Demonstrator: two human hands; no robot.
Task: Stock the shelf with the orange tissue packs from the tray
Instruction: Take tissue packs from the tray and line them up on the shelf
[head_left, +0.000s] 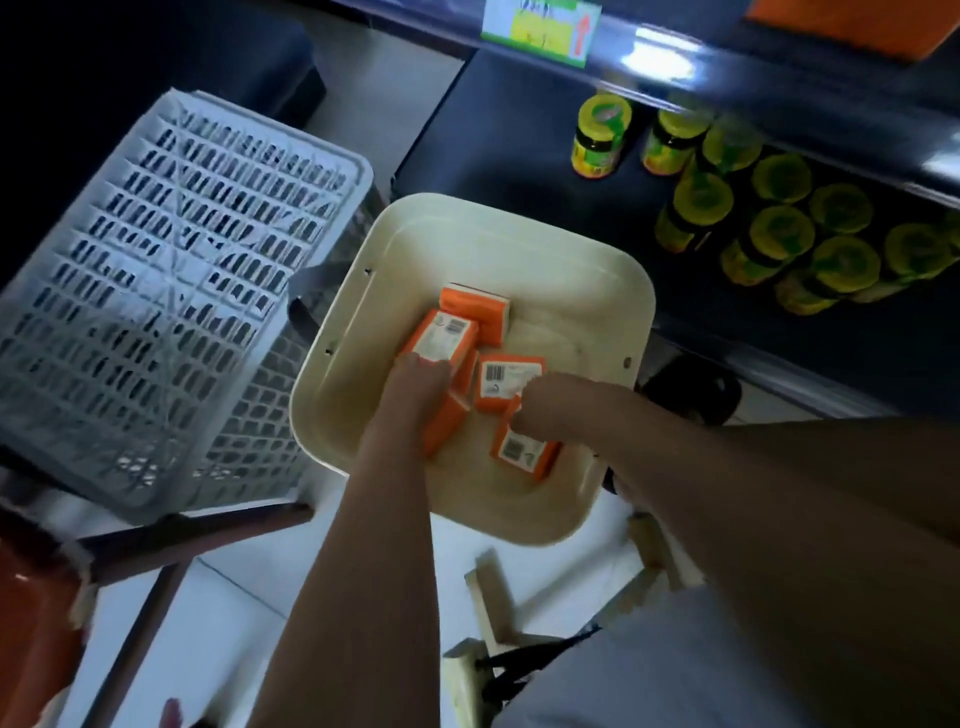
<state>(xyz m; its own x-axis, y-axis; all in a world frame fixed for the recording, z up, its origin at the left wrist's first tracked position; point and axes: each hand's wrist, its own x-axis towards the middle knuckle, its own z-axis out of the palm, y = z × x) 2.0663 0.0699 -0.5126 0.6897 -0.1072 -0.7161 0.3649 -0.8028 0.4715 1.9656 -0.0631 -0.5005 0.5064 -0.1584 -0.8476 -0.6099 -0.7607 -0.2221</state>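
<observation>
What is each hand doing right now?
Left hand: grips the tilted pack in the tray.
Right hand: grips the nearest pack.

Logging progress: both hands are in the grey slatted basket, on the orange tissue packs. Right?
Not the basket. The head view shows the left hand and right hand in the cream tray, on the orange tissue packs; the grey slatted basket sits beside it.

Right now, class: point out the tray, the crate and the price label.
tray (519, 226): head view, far rim.
crate (171, 291): head view, slatted face.
price label (540, 31): head view, yellow middle.
</observation>
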